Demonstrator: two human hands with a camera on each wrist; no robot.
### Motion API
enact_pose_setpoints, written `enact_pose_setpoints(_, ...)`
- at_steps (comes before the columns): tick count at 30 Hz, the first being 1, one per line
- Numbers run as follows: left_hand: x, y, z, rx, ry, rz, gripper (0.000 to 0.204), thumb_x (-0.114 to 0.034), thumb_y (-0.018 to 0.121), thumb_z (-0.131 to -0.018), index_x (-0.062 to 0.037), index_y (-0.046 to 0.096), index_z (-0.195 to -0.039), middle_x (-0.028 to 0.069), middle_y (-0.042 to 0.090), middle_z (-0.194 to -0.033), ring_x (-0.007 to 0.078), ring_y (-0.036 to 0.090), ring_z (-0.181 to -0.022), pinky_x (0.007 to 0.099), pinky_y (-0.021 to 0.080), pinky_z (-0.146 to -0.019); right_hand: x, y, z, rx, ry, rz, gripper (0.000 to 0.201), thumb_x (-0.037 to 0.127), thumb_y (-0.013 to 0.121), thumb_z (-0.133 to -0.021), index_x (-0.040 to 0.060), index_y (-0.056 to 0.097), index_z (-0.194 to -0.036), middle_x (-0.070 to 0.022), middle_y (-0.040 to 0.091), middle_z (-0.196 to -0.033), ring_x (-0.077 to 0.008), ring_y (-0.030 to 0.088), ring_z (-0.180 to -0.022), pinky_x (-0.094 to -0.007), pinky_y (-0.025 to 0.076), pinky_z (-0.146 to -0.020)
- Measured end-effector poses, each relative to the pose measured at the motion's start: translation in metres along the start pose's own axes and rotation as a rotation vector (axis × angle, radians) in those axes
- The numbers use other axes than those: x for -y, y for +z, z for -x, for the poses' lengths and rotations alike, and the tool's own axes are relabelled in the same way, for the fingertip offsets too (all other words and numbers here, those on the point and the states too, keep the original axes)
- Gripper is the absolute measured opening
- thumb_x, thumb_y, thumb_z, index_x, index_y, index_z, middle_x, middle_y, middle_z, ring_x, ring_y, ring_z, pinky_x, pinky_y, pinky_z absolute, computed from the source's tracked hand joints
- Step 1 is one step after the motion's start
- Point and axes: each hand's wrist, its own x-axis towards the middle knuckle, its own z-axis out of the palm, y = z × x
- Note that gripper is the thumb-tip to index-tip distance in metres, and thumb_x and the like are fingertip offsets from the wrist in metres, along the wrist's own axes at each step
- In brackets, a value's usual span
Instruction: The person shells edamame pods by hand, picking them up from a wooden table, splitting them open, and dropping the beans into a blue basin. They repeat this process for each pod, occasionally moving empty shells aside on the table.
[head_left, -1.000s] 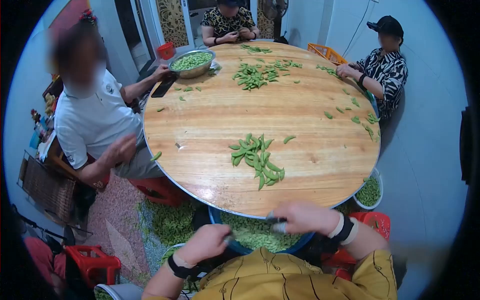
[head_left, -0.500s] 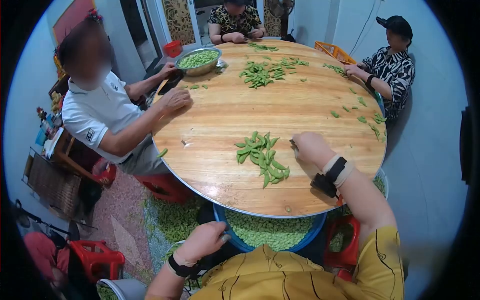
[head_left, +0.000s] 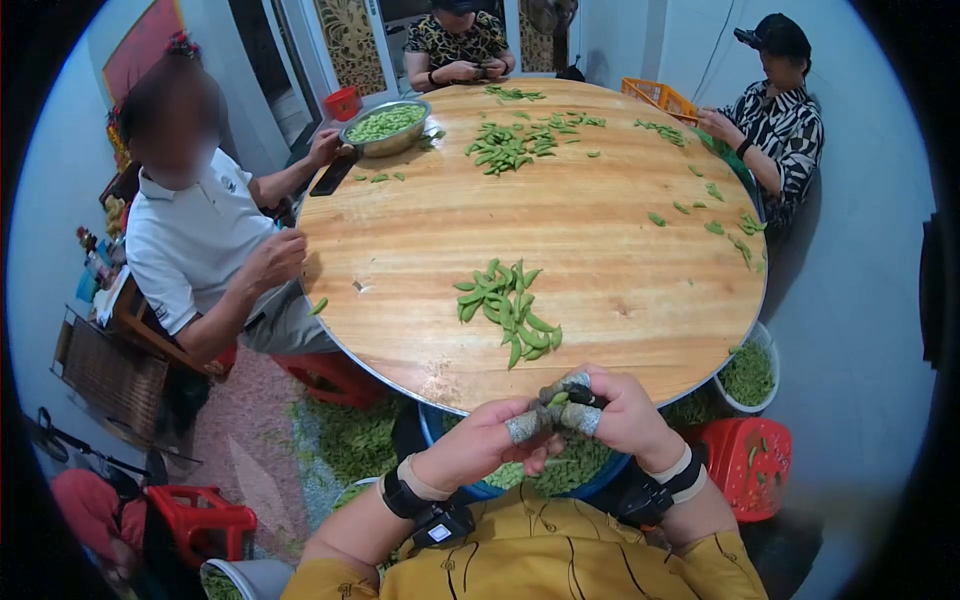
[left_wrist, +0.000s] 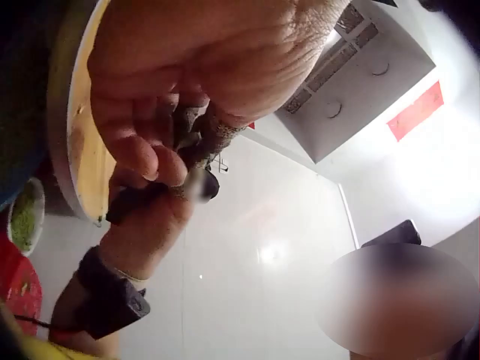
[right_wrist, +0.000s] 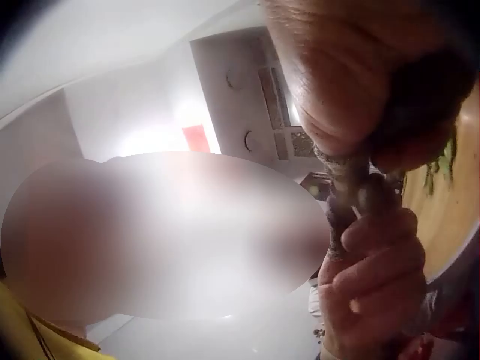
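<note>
Over the blue tub (head_left: 432, 424) of shelled green beans, my two hands meet at the table's near edge. A green soybean pod (head_left: 559, 399) shows between their fingertips, partly hidden by them. My left hand (head_left: 488, 440) pinches it from one side with wrapped, greyish fingertips. From the other side my right hand (head_left: 632, 415) pinches it, its thumb and finger also wrapped. In the left wrist view the fingers of both hands overlap around the pod's spot. A small pile of soybean pods (head_left: 508, 308) lies on the round wooden table (head_left: 400, 260) just beyond my hands.
Three people sit around the table. A metal bowl (head_left: 385, 130) of shelled beans stands at the far left, with a larger heap of pods (head_left: 505, 148) beside it. A white bucket (head_left: 770, 385) and a red stool (head_left: 745, 470) are at the lower right.
My right hand reached onto the table beside the pod pile, then came back to meet my left hand over the tub. A pod is now held between them.
</note>
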Motion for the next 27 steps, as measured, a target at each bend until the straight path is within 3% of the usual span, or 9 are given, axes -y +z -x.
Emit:
enact_pose_setpoints(8, 0.009, 0.003, 0.008, 0.181, -0.185, 0.268, 0.028, -0.028, 0.05, -0.096, -0.002, 0.054, -0.107, 0.003, 0.055, -0.08, 0.0118, 0.045, -0.059, 0.0256, 0.039, -0.056, -0.004, 0.004, 0.022, 0.127, 0.162, -0.185, 0.021, 0.009, 0.063, -0.087, 0.0009, 0.063, -0.107, -0.0009, 0.065, -0.093, -0.0084, 0.058, -0.085, -0.0243, 0.048, -0.077)
enact_pose_setpoints(11, 0.012, 0.002, 0.011, 0.105, -0.156, 0.217, 0.029, -0.027, 0.051, -0.095, -0.0017, 0.055, -0.107, 0.0047, 0.057, -0.079, 0.0122, 0.048, -0.059, 0.0249, 0.04, -0.055, -0.008, 0.008, 0.023, 0.108, 0.135, -0.178, 0.021, 0.01, 0.063, -0.088, 0.0009, 0.063, -0.106, 0.0003, 0.065, -0.089, -0.0064, 0.057, -0.08, -0.0223, 0.048, -0.071)
enact_pose_setpoints(13, 0.015, -0.002, 0.012, 0.119, -0.163, 0.243, 0.03, -0.027, 0.053, -0.094, -0.0012, 0.055, -0.109, 0.0065, 0.059, -0.08, 0.0128, 0.051, -0.061, 0.0246, 0.042, -0.055, -0.012, 0.009, 0.023, 0.109, -0.042, -0.176, 0.019, 0.011, 0.061, -0.089, 0.0021, 0.064, -0.105, 0.0013, 0.064, -0.087, -0.004, 0.055, -0.073, -0.0196, 0.046, -0.062)
enact_pose_setpoints(17, 0.015, 0.008, 0.014, 0.182, -0.124, 0.3, 0.029, -0.024, 0.055, -0.093, -0.0008, 0.056, -0.11, 0.0073, 0.061, -0.084, 0.0131, 0.054, -0.062, 0.0249, 0.043, -0.054, -0.013, 0.007, 0.025, 0.148, -0.126, -0.121, 0.02, 0.012, 0.06, -0.09, 0.0026, 0.063, -0.106, 0.0011, 0.062, -0.085, -0.0025, 0.054, -0.066, -0.0178, 0.043, -0.055)
enact_pose_setpoints(19, 0.012, 0.011, 0.014, 0.027, -0.079, 0.248, 0.025, -0.02, 0.056, -0.093, -0.0011, 0.057, -0.109, 0.0063, 0.061, -0.084, 0.013, 0.055, -0.063, 0.0253, 0.044, -0.056, -0.01, 0.007, 0.027, 0.145, 0.117, -0.189, 0.027, 0.015, 0.059, -0.091, 0.0028, 0.059, -0.114, -0.0004, 0.061, -0.084, -0.0037, 0.053, -0.062, -0.0187, 0.045, -0.054)
enact_pose_setpoints(22, 0.014, 0.008, 0.01, -0.118, 0.065, 0.131, 0.02, -0.016, 0.056, -0.092, -0.0014, 0.059, -0.106, 0.004, 0.061, -0.084, 0.0113, 0.055, -0.064, 0.0239, 0.044, -0.058, -0.015, 0.012, 0.024, 0.055, 0.226, -0.266, 0.036, 0.019, 0.054, -0.093, 0.005, 0.049, -0.126, -0.0002, 0.059, -0.082, -0.0045, 0.052, -0.058, -0.0196, 0.046, -0.051)
enact_pose_setpoints(23, 0.011, 0.008, 0.009, -0.12, 0.062, 0.134, 0.02, -0.016, 0.056, -0.092, -0.0014, 0.059, -0.106, 0.004, 0.061, -0.084, 0.0113, 0.055, -0.064, 0.0239, 0.044, -0.058, -0.013, 0.013, 0.023, 0.054, 0.23, -0.269, 0.036, 0.019, 0.054, -0.093, 0.005, 0.049, -0.126, -0.0002, 0.059, -0.082, -0.0045, 0.052, -0.058, -0.0196, 0.046, -0.051)
enact_pose_setpoints(25, 0.006, 0.01, 0.009, -0.301, 0.164, -0.246, 0.016, -0.013, 0.055, -0.092, -0.0017, 0.061, -0.102, 0.0016, 0.06, -0.082, 0.0087, 0.054, -0.065, 0.0225, 0.044, -0.06, -0.007, 0.017, 0.028, 0.015, 0.273, -0.125, 0.042, 0.015, 0.047, -0.095, 0.005, 0.04, -0.134, -0.0011, 0.056, -0.082, -0.0061, 0.051, -0.058, -0.0198, 0.044, -0.051)
enact_pose_setpoints(27, 0.009, 0.011, 0.009, -0.35, 0.209, -0.283, 0.015, -0.011, 0.055, -0.092, -0.0004, 0.061, -0.1, 0.0002, 0.06, -0.081, 0.0066, 0.053, -0.066, 0.0217, 0.044, -0.06, -0.004, 0.022, 0.029, -0.01, 0.233, -0.013, 0.046, 0.011, 0.045, -0.09, 0.0054, 0.039, -0.135, -0.0008, 0.058, -0.081, -0.0057, 0.053, -0.056, -0.0208, 0.048, -0.05)
